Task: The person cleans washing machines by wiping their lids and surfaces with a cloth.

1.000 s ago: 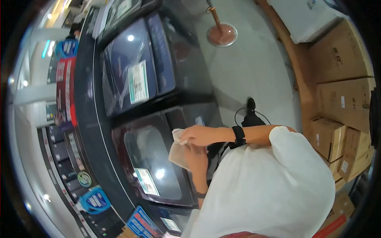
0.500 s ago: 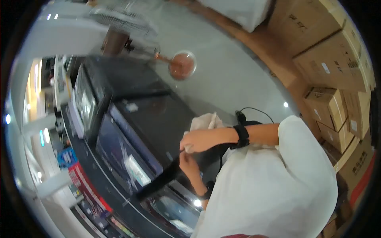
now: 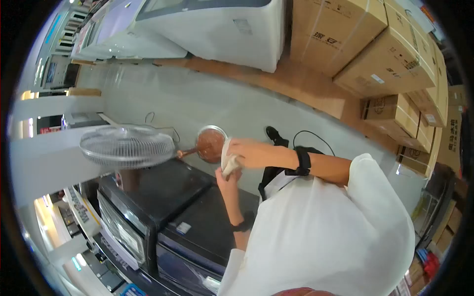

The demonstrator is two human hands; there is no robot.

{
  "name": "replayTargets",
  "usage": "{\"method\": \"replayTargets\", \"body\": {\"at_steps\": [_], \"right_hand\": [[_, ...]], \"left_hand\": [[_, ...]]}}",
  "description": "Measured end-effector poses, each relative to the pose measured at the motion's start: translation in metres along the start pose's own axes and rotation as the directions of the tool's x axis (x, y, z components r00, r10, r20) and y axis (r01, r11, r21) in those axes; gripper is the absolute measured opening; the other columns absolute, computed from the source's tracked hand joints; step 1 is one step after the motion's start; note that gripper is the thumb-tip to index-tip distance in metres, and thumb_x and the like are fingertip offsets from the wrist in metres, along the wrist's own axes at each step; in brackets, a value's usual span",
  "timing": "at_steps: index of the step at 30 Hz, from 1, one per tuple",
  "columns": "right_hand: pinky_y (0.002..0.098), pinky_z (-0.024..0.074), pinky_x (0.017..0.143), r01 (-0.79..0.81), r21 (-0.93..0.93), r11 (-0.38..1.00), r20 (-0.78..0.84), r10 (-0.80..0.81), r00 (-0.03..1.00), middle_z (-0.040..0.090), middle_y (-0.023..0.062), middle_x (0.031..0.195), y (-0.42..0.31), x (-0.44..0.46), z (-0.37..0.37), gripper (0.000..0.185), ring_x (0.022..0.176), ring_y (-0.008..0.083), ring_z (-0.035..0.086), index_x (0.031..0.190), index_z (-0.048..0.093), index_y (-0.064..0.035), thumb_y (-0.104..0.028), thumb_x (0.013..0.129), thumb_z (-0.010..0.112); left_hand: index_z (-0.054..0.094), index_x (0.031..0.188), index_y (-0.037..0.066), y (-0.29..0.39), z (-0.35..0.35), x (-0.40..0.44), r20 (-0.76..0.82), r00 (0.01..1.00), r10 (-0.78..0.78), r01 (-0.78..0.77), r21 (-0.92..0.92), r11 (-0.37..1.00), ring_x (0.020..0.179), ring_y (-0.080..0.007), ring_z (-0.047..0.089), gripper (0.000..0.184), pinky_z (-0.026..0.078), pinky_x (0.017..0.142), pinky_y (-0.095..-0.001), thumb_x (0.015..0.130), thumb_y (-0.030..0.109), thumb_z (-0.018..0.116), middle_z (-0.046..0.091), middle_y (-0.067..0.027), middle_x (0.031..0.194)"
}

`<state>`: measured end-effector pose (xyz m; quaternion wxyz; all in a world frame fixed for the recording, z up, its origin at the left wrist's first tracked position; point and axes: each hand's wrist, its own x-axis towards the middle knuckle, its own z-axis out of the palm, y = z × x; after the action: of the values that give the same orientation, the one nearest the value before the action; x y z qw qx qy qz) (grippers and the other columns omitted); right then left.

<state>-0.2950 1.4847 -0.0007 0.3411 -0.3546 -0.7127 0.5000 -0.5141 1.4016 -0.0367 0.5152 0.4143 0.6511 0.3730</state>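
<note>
In the head view a pale beige cloth is bunched between my two hands, in front of my white shirt. My right hand is closed on its upper part, with a black band around the wrist. Just below, my left hand grips the lower end of the cloth; that wrist also has a dark band. Part of the cloth is hidden by my fingers. Beyond my hands lies the round reddish-brown base of a standing fan, whose wire grille is farther left.
Black appliances stand on my left. White chest-like units line the far side. Stacked cardboard boxes are on a wooden ledge to my right. A black cable lies on the floor near my shoe.
My view has swung to the right, showing more white units, floor and the fan grille. The black appliances sit lower in view. Both hands still hold the cloth, now bunched more tightly.
</note>
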Motion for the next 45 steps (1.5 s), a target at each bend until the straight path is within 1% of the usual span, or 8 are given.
{"method": "replayTargets", "body": {"at_steps": [6,16,25,26,30,34,37,45], "right_hand": [[0.0448,0.0535,0.097,0.009,-0.198,0.98,-0.323,-0.074,0.944,0.067,0.0158,0.124,-0.014,0.076,-0.122,0.023,0.113,0.0375,0.065,0.115,0.07,-0.0029,-0.001,0.093,0.062],[0.0543,0.0443,0.115,0.021,-0.675,0.738,-0.638,-0.597,0.486,0.062,0.0262,0.141,-0.01,0.198,-0.253,0.046,0.129,0.0468,0.06,0.12,0.073,-0.0025,0.014,0.077,0.064],[0.0723,0.0208,0.122,-0.673,-0.57,0.472,-0.76,0.01,0.65,0.032,0.0156,0.169,0.122,0.304,-0.349,0.069,0.156,0.0461,0.026,0.153,0.052,-0.0119,-0.018,0.087,0.071],[0.072,0.0213,0.122,-0.663,-0.563,0.493,-0.756,0.016,0.654,0.033,0.0153,0.168,0.122,0.303,-0.35,0.069,0.155,0.0464,0.027,0.153,0.052,-0.0128,-0.018,0.087,0.071],[0.07,0.0211,0.123,-0.634,-0.586,0.505,-0.715,0.047,0.698,0.036,0.0137,0.168,0.127,0.309,-0.371,0.067,0.154,0.0466,0.03,0.153,0.053,-0.0142,-0.02,0.089,0.07],[0.0663,0.0282,0.121,-0.559,-0.628,0.542,-0.696,-0.068,0.715,0.049,0.0145,0.159,0.135,0.32,-0.391,0.045,0.148,0.0452,0.042,0.136,0.066,-0.0119,-0.022,0.092,0.068],[0.0654,0.0289,0.121,-0.564,-0.657,0.5,-0.679,-0.069,0.73,0.051,0.0147,0.157,0.139,0.329,-0.397,0.035,0.148,0.0449,0.042,0.126,0.071,-0.011,-0.022,0.093,0.067],[0.0643,0.0301,0.121,-0.623,-0.58,0.525,-0.751,-0.048,0.658,0.058,0.0154,0.146,0.136,0.337,-0.387,0.03,0.148,0.0435,0.043,0.12,0.073,-0.0109,-0.018,0.091,0.07]], "left_hand": [[0.046,0.144,-0.001,0.147,0.031,0.14,0.111,0.954,0.28,-0.295,0.165,0.941,0.122,-0.0239,0.06,0.052,0.048,0.105,-0.0345,0.093,-0.007,0.05,0.058,-0.0172,0.132],[0.022,0.168,0.003,0.31,0.139,0.333,0.362,0.637,0.68,-0.77,0.328,0.547,0.153,-0.0434,0.038,0.084,0.026,0.126,-0.0475,0.093,-0.004,0.058,0.044,-0.0263,0.161],[0.038,0.163,0.009,0.337,0.245,0.513,0.674,0.364,0.643,-0.873,0.488,-0.017,0.133,-0.046,0.058,0.069,0.044,0.112,-0.0511,0.098,0.002,0.06,0.061,-0.0237,0.144],[0.045,0.158,0.008,0.339,0.236,0.515,0.692,0.42,0.587,-0.898,0.41,0.158,0.13,-0.0443,0.06,0.062,0.046,0.11,-0.0505,0.098,0.002,0.06,0.065,-0.022,0.14],[0.07,0.128,0.001,0.439,0.214,0.466,0.67,0.572,0.472,-0.689,0.082,0.72,0.11,-0.0353,0.072,0.031,0.054,0.098,-0.0436,0.101,0.007,0.057,0.075,-0.021,0.12],[0.069,0.093,0.0,0.545,0.192,0.41,0.674,0.483,0.559,-0.261,-0.498,0.827,0.08,-0.0295,0.069,0.014,0.058,0.075,-0.0386,0.098,0.009,0.059,0.072,-0.0218,0.092],[0.068,0.096,0.0,0.581,0.183,0.391,0.655,0.393,0.645,-0.015,-0.697,0.717,0.083,-0.0305,0.068,0.013,0.057,0.077,-0.0393,0.098,0.01,0.06,0.071,-0.0218,0.095],[0.067,0.105,0.0,0.559,0.189,0.406,0.401,0.208,0.892,-0.034,-0.909,0.416,0.093,-0.0332,0.067,0.016,0.055,0.084,-0.0414,0.097,0.013,0.061,0.07,-0.022,0.105]]}}
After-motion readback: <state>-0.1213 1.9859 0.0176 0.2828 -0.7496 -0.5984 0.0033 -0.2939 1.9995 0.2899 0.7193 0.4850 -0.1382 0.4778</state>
